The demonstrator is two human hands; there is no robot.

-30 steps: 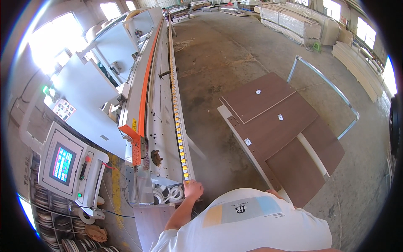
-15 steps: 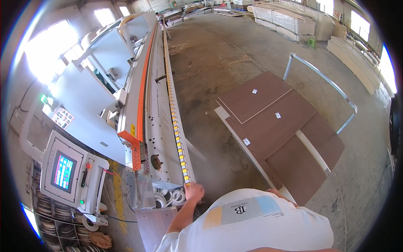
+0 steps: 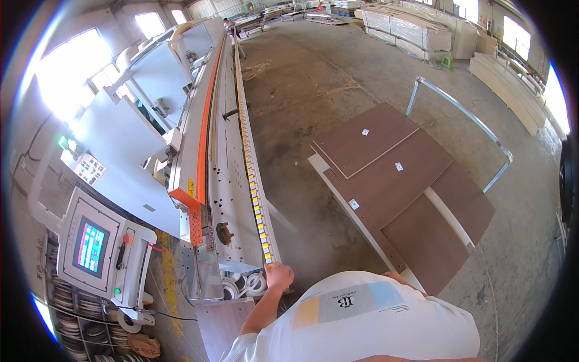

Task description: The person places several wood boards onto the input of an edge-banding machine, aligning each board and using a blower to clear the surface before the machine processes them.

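Two hands in play: the left hand point(image 3: 280, 276) curls over the near end of the yellow-dotted rail point(image 3: 259, 217), clamped or merely resting, I can't tell! Right hand point(image 3: 403, 280) at three o'clock, mostly behind the shirt point(image 3: 386, 332), its grip unreadable; brown panels point(image 3: 416, 154) lie beyond, at one. And the rail's long axis shoots off just shy of twelve, left hand nearer!

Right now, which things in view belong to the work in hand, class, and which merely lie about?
Likely part of the work:
left hand, at the near end of the yellow-segmented rail
long machine
lit screen
brown panels

Likely lying about:
green stool
wrapped boards
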